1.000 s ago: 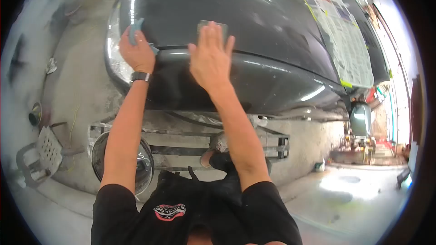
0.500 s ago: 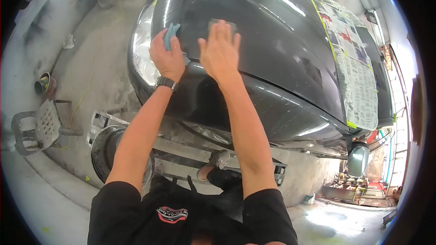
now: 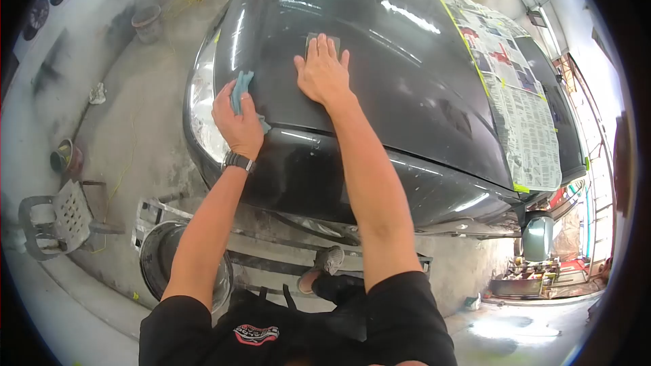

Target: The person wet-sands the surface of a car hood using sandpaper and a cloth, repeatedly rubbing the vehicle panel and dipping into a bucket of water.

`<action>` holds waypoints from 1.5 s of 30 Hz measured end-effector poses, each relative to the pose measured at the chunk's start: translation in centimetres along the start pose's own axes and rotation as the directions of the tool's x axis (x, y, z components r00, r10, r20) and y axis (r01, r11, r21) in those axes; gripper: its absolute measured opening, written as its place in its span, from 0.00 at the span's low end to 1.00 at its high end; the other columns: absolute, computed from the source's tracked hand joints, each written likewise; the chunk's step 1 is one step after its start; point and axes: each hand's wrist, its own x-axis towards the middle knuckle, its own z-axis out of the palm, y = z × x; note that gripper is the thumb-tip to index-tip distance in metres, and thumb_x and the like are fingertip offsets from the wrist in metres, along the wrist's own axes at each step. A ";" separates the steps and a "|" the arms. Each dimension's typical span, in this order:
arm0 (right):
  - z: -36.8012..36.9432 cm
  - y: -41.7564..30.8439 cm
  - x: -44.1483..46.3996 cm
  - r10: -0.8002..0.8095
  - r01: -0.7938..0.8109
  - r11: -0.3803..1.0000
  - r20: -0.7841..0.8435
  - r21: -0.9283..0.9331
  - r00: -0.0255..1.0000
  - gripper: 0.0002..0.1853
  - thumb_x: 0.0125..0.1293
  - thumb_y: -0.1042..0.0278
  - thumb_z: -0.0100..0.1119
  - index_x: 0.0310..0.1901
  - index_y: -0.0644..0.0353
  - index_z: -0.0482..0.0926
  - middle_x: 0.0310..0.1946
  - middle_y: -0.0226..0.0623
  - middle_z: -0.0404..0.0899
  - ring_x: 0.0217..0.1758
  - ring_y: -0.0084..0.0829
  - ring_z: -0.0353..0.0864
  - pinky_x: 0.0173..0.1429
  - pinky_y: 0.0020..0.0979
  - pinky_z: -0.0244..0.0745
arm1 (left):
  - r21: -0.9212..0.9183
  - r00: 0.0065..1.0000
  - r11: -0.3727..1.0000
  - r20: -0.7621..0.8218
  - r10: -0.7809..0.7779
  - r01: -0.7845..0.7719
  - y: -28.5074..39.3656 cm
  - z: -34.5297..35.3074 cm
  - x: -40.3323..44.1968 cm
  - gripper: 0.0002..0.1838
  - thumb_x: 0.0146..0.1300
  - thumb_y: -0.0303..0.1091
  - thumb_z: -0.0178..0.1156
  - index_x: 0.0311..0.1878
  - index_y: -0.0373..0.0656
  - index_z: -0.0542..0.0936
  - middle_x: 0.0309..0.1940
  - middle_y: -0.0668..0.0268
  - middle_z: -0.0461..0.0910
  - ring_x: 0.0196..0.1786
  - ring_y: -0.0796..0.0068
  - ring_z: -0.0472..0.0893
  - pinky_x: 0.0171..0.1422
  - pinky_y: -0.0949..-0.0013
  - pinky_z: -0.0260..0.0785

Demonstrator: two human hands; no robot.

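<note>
A dark car hood (image 3: 407, 88) fills the middle of the view. My right hand (image 3: 323, 74) lies on it with the fingers stretched forward over a small greyish pad (image 3: 333, 41), pressed flat against the paint. My left hand (image 3: 237, 120) is by the hood's front corner, near the headlight (image 3: 205, 105), its fingers closed around a crumpled light-blue cloth (image 3: 241, 88). Part of the cloth hangs out below the fingers, onto the hood's edge.
Newspaper (image 3: 522, 115) edged with yellow tape covers the windshield. Below the fender (image 3: 413, 186) are a metal rack (image 3: 271, 261) and a round black tub (image 3: 159, 257). A worn chair (image 3: 71, 217), a bucket (image 3: 146, 24) and a pot (image 3: 64, 156) stand at left.
The view has shifted, showing more of the hood and floor. My right hand and its pad have moved farther onto the hood, away from the fender seam. The cloth is still in my left hand.
</note>
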 end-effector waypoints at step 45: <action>-0.3 6.4 7.2 0.163 -0.162 0.987 0.162 -0.018 0.973 0.33 0.84 0.45 0.40 0.75 0.64 0.69 0.80 0.49 0.65 0.85 0.48 0.61 0.85 0.62 0.53 | -0.031 0.999 1.000 0.041 0.000 0.001 0.7 -0.3 0.1 0.19 0.78 0.35 0.57 0.65 0.34 0.79 0.62 0.54 0.80 0.66 0.54 0.77 0.75 0.55 0.66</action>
